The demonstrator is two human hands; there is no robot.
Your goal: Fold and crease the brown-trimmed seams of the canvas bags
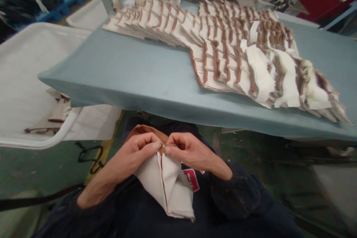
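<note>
Cream fabric piece point(178, 184), seam running lengthwise toward the lap, below the desk point(134, 74); left hand point(143, 150) and right hand point(185, 150) equally near, both pinching its upper end.

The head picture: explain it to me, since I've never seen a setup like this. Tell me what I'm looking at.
There is no machine working here, just a person's two bare hands. The single picture comes from a camera worn on the head, looking forward and down.

The left hand and the right hand pinch a cream cloth piece with brown edging between their fingertips, above the lap. Beyond them stands a table with a pale blue cover. On it lie long overlapping rows of similar cream and brown pieces. To the left is a large white tub with a few such pieces inside.
</note>
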